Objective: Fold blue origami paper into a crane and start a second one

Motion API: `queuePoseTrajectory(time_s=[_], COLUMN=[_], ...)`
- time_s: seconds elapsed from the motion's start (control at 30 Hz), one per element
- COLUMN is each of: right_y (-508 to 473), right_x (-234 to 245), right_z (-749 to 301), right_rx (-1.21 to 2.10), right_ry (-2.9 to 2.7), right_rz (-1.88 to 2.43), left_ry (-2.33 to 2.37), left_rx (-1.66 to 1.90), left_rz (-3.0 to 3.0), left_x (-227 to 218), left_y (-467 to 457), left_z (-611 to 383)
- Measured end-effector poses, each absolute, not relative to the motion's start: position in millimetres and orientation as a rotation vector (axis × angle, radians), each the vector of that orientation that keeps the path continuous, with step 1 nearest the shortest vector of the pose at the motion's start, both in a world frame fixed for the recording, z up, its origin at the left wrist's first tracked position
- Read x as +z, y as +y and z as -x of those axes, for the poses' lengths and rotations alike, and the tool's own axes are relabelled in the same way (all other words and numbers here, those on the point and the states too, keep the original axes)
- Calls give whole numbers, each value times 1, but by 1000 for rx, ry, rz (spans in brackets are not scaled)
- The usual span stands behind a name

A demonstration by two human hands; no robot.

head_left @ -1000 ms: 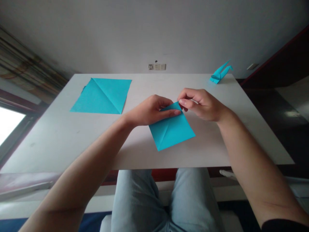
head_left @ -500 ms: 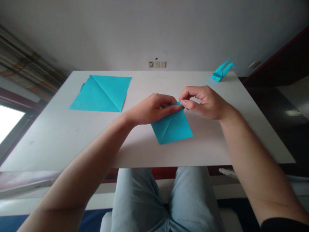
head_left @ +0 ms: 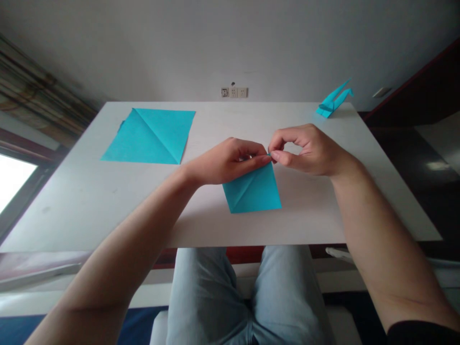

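A small folded blue paper square (head_left: 255, 191) lies on the white table (head_left: 89, 201) in front of me, creased along a diagonal. My left hand (head_left: 226, 162) rests flat on its far left part, index finger stretched along the top edge. My right hand (head_left: 309, 149) pinches the paper's far corner between thumb and index finger, right at the tip of my left index finger.
A larger blue sheet (head_left: 151, 136) with a diagonal crease lies at the table's far left. A finished blue folded figure (head_left: 332, 101) stands at the far right corner. Wall sockets (head_left: 233, 92) sit behind the table. My knees are below the near edge.
The folded paper has turned slightly and slid a little left and away from me. Both hands have drawn closer together at its far corner.
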State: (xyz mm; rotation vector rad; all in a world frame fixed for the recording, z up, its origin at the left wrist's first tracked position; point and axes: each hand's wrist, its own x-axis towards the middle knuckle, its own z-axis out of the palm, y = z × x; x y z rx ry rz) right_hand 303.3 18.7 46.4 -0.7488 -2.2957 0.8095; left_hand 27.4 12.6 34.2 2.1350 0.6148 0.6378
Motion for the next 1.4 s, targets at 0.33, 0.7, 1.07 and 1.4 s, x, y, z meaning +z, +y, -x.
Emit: queuePoseTrajectory(time_s=[0.33, 0.7, 1.07, 1.4], right_y=[16, 23, 20, 12], right_x=[48, 46, 45, 46], right_z=[-302, -313, -307, -301], right_rx=[631, 108, 842, 935], right_ry=[-2377, -2283, -2000, -2150], right_rz=[715, 835, 795, 834], left_ry=[620, 643, 642, 694], left_rx=[668, 625, 772, 742], left_rz=[-2171, -2178, -2156, -2192], left_x=[33, 32, 37, 36], left_y=[12, 9, 11, 11], left_z=[-29, -32, -29, -29])
